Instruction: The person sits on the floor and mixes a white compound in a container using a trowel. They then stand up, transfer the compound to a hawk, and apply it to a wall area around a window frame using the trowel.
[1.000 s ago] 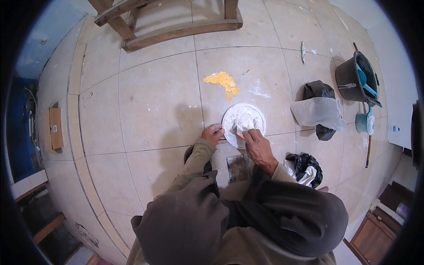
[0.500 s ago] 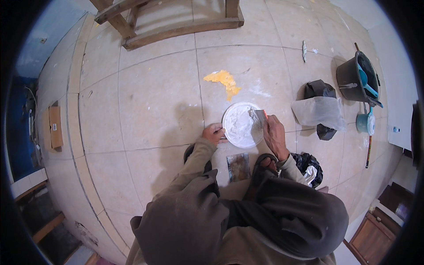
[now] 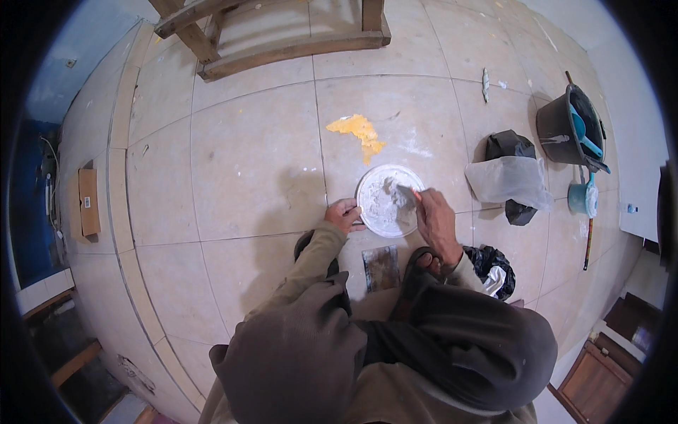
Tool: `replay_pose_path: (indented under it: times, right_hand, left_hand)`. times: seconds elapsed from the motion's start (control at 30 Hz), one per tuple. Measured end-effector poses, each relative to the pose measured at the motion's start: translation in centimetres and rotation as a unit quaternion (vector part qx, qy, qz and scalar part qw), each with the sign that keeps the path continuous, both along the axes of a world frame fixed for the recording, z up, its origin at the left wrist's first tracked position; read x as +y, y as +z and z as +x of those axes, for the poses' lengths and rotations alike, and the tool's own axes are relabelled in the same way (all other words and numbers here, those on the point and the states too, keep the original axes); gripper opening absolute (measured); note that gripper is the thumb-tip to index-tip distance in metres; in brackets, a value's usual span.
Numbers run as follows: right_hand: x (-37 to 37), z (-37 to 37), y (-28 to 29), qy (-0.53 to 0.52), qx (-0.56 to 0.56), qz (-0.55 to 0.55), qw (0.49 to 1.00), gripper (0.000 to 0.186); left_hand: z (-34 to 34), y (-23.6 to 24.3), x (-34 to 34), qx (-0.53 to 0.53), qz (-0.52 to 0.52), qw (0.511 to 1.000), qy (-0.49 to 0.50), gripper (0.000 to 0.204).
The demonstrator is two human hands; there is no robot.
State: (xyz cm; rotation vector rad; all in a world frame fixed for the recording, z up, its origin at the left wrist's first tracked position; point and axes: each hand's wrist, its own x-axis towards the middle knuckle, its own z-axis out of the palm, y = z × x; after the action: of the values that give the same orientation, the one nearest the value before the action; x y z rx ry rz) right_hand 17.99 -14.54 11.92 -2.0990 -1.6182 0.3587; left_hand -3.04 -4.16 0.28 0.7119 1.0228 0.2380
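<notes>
A round white lid (image 3: 381, 215) smeared with white paste lies on the floor before me. My left hand (image 3: 342, 215) grips its left rim. My right hand (image 3: 434, 219), at the lid's right side, is closed on a putty knife (image 3: 408, 192) with an orange handle, its grey blade over a lump of paste on the lid. Just below the lid lies a stained, dark rectangular plate (image 3: 381, 268), beside my sandalled foot (image 3: 429, 260). A patch of yellow flakes (image 3: 358, 128) is above the lid.
A wooden frame (image 3: 295, 49) stands ahead. To the right are a grey bucket (image 3: 554, 131) with a blue scoop, a translucent bag (image 3: 498, 180), a small blue tub (image 3: 579, 198) with a long stick and a black bag (image 3: 484, 261). A cardboard box (image 3: 88, 203) lies far left.
My right hand moved from the lid's lower middle to its right side with the knife, whose blade has since tilted inward over the paste. My left hand stays on the rim.
</notes>
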Motion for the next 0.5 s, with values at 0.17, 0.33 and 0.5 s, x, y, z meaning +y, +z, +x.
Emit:
replay_pose_path:
  times: [0.17,0.33,0.5]
  right_hand:
    - [1.7,-0.3,-0.8,0.079,-0.041,-0.02,0.996,0.024]
    - [0.7,0.4,-0.1,0.118,-0.035,-0.029,0.992,0.022]
    - [1.9,4.0,2.0,0.171,0.002,-0.008,0.985,0.016]
  left_hand:
    - [-0.3,-0.9,0.0,-0.011,-0.003,1.0,-0.005,0.034]
    - [-0.4,-0.9,-0.1,-0.017,-0.006,1.0,0.006,0.036]
    - [-0.1,-0.7,1.3,0.021,0.081,0.996,0.006,0.036]
